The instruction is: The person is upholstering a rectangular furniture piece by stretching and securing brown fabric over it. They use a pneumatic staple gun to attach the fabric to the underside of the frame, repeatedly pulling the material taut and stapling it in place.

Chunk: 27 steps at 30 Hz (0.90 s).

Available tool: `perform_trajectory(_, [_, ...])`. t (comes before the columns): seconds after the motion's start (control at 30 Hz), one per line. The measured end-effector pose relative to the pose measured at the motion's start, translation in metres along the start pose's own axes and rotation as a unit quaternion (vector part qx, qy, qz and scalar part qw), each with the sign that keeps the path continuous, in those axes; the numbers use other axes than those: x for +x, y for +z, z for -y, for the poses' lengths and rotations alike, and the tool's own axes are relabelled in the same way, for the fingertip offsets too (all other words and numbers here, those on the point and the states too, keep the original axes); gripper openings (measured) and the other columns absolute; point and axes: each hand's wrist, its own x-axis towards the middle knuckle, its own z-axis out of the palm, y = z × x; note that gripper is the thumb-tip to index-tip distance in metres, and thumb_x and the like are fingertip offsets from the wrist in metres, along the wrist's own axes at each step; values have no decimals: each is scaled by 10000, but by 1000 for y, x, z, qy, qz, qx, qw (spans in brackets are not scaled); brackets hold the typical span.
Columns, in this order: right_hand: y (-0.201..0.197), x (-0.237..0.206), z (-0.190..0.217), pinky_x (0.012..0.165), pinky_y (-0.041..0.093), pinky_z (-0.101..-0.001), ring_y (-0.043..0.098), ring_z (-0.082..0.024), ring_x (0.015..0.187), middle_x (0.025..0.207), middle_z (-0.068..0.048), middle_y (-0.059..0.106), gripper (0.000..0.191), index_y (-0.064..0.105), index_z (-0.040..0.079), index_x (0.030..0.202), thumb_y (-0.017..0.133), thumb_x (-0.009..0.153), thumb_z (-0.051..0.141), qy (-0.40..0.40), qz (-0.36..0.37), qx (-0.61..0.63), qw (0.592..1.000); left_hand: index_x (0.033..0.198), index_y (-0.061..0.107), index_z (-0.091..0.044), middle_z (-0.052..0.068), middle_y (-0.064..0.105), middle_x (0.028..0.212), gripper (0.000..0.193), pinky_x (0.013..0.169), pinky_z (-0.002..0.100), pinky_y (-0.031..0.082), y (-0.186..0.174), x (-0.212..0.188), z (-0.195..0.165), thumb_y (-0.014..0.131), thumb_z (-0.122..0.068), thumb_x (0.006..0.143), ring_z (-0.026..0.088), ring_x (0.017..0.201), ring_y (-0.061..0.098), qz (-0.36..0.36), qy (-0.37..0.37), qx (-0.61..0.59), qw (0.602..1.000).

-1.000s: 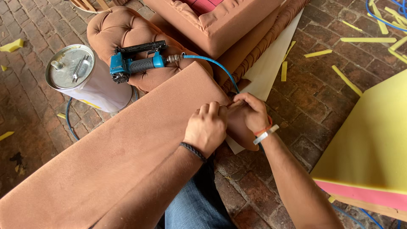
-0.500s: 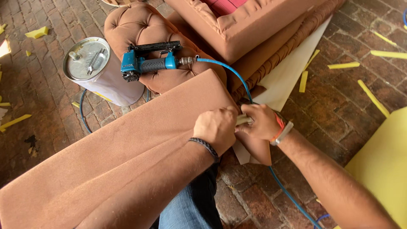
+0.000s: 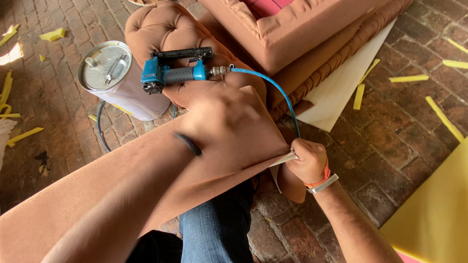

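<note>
At the far left, yellow foam scraps [image 3: 52,34] lie on the brick floor [image 3: 48,112]. Next to them stands a white metal can [image 3: 119,80] with a silver lid. Just beside the can, a blue pneumatic stapler [image 3: 175,73] rests on a tufted brown cushion [image 3: 165,29], and its blue air hose [image 3: 273,87] runs down toward my hands.

Across my knee lies the long panel covered in brown fabric [image 3: 92,185]. My left hand [image 3: 234,129] is blurred above the end of this panel; I cannot tell if its fingers are closed or spread. My right hand [image 3: 307,160], with an orange and a white band at the wrist, is closed and pinches the edge of the brown fabric at the corner of the panel.

Further right, a white sheet [image 3: 341,87] lies under the upholstered pieces, and a yellow foam block [image 3: 434,219] fills the lower right corner.
</note>
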Motion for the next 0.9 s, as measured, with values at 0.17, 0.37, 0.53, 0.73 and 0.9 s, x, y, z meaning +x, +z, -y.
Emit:
perform_trajectory(0.17, [1,-8,10,500,406,-420,531,-316,543,627,-120,470,313,393,48,672,691,666,-46,-5,-32,-15,999,1588,210,-76,221,244,1600,697,1148,480,211,56,19,19,310,-486,1033,399,1468,253,-63,9,108,992])
perform_trajectory(0.37, [-7,-19,28,464,372,-445,487,-330,504,581,-114,426,348,406,58,640,751,653,14,-4,-61,-44,997,1577,276,-157,143,215,1661,652,1236,520,107,84,-8,-32,312,-498,1022,354,1530,145,-90,94,147,981])
perform_trajectory(0.53, [-19,-42,54,489,368,-448,478,-323,525,597,-98,417,375,393,77,634,750,717,-4,0,-83,-52,995,1527,377,-109,198,239,1629,936,1202,614,113,71,-35,-53,475,-733,836,416,1515,148,-49,168,108,979])
perform_trajectory(0.73, [6,-45,54,523,421,-433,534,-331,587,656,-101,475,291,454,76,691,740,731,37,32,-96,-87,991,1551,375,-183,182,199,1652,896,1187,678,92,69,-28,-47,549,-695,837,424,1529,109,-32,163,162,973])
perform_trajectory(0.9, [-46,2,26,704,502,-317,615,-174,770,864,-22,624,310,594,107,983,761,724,141,153,215,201,943,1530,365,-190,187,113,1669,815,1187,677,59,51,-19,-51,546,-643,878,428,1537,40,36,137,165,976])
